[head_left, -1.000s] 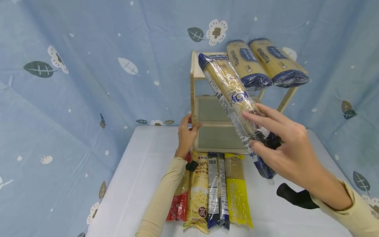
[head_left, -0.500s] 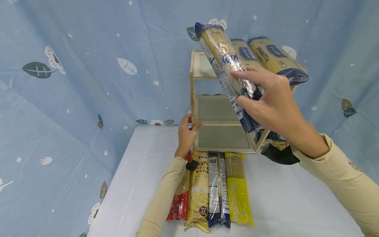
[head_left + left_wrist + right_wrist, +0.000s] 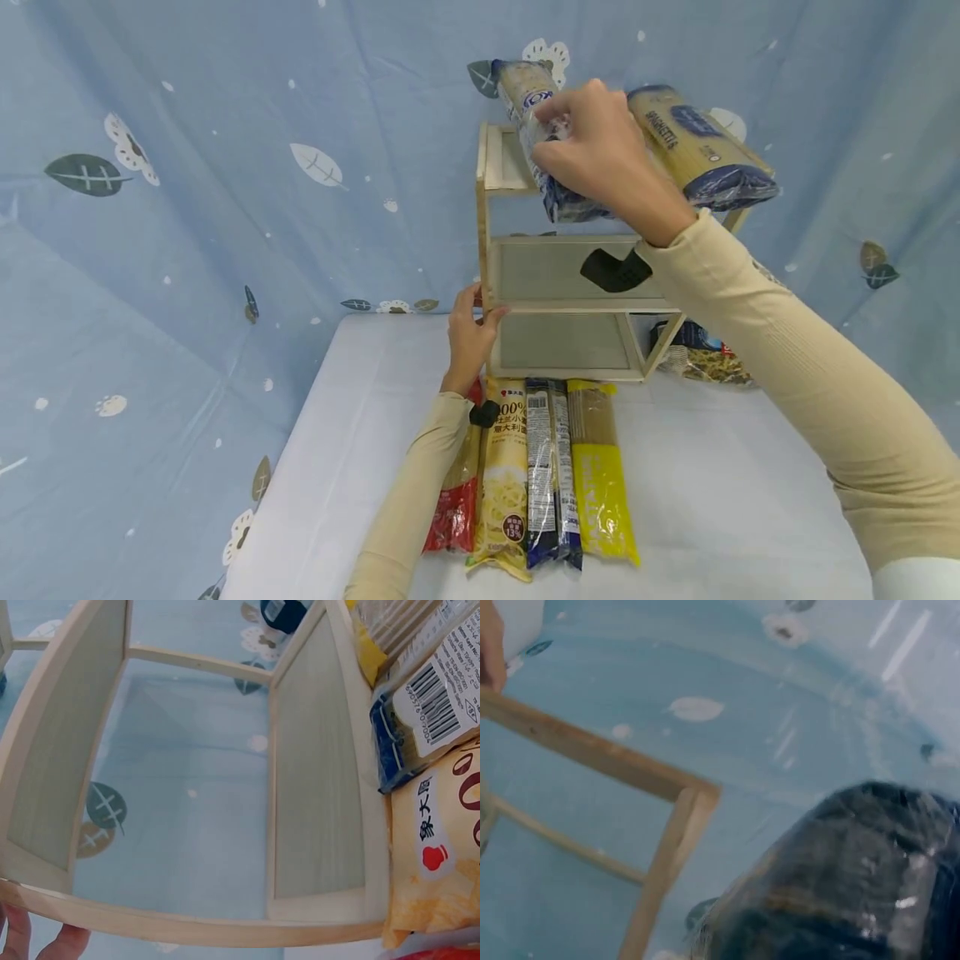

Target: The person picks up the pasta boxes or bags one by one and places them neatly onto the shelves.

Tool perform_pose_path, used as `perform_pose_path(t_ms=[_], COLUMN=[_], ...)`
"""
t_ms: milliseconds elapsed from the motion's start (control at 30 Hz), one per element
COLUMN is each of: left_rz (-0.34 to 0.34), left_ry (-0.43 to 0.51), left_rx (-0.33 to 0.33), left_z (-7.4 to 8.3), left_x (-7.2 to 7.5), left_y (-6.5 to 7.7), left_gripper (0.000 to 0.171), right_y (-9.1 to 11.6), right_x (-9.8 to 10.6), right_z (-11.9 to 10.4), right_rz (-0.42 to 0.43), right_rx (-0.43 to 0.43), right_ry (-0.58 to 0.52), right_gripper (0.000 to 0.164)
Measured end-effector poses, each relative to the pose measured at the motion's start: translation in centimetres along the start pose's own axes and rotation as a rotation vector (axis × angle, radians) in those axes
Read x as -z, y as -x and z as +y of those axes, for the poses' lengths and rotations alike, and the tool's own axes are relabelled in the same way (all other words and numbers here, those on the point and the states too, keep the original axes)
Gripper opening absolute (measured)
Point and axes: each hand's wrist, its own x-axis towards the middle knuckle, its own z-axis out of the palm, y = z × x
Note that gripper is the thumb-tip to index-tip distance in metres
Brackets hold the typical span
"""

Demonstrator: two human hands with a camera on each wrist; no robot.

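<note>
My right hand (image 3: 600, 150) grips a clear bag of spaghetti (image 3: 528, 100) with blue ends, at the left part of the wooden rack's (image 3: 573, 307) top tier. Whether the bag touches the tier, I cannot tell. The bag's blurred dark end (image 3: 847, 877) fills the lower right of the right wrist view. Lower down, my left hand (image 3: 471, 342) holds the rack's left post between thumb and fingers; its fingertips (image 3: 67, 941) show at the post in the left wrist view. Right of my right hand lies another spaghetti bag (image 3: 693, 146) on the top tier. My right hand and arm hide a second bag there.
Before the rack, a red pack (image 3: 456, 508), a cream pack (image 3: 504, 483), a blue pack (image 3: 551, 475) and a yellow pasta pack (image 3: 602, 475) lie side by side on the white table (image 3: 720, 517). A dark bag of pasta (image 3: 705, 354) stands at the rack's right.
My right hand has carried the spaghetti bag up and leftward, from in front of the rack to its top tier. The left hand has stayed at the post.
</note>
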Motion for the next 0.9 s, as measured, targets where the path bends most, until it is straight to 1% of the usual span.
perform_pose_path(t_ms=[100, 133, 233, 267, 333, 400, 500, 567, 633, 667, 733, 900], left_rz=[-0.005, -0.007, -0.013, -0.012, -0.007, -0.001, 0.001, -0.001, -0.004, -0.004, -0.006, -0.016], left_ry=[0.018, 0.019, 0.012, 0.006, -0.004, -0.003, 0.002, 0.008, 0.009, 0.009, 0.01, 0.02], left_rx=[-0.007, -0.008, 0.002, 0.005, -0.001, -0.005, -0.011, -0.006, 0.004, 0.009, 0.014, 0.014], left_z=[0.1, 0.2, 0.4, 0.4, 0.3, 0.3, 0.3, 0.5, 0.7, 0.8, 0.9, 0.7], left_x=[-0.3, -0.4, -0.3, -0.1, 0.2, 0.3, 0.3, 0.3, 0.2, 0.1, 0.0, 0.0], left_y=[0.0, 0.0, 0.0, 0.0, 0.0, 0.1, 0.2, 0.2, 0.3, 0.3, 0.2, 0.1], left_gripper=[0.051, 0.051, 0.052, 0.053, 0.053, 0.053, 0.053, 0.052, 0.051, 0.051, 0.05, 0.051], right_y=[-1.4, -1.7, -2.5, -2.7, -3.2, -3.8, -4.6, -5.0, -5.3, -5.3, -5.4, -4.8], right_x=[-0.8, -1.0, -1.5, -1.7, -2.1, -2.5, -3.3, -3.6, -3.7, -3.6, -3.4, -2.6], right_z=[0.2, 0.2, 0.2, 0.0, -0.3, -0.5, -0.9, -1.1, -1.2, -1.2, -1.1, -0.5], right_rz=[-0.01, -0.011, -0.02, -0.026, -0.044, -0.064, -0.121, -0.178, -0.24, -0.266, -0.292, -0.271], right_rx=[-0.08, -0.097, -0.123, -0.13, -0.128, -0.137, -0.168, -0.19, -0.2, -0.198, -0.186, -0.14], right_ry=[0.048, 0.063, 0.114, 0.131, 0.163, 0.202, 0.283, 0.341, 0.382, 0.393, 0.392, 0.353], right_gripper=[0.048, 0.042, 0.015, 0.014, 0.023, 0.023, 0.017, 0.009, 0.006, 0.007, 0.008, 0.015])
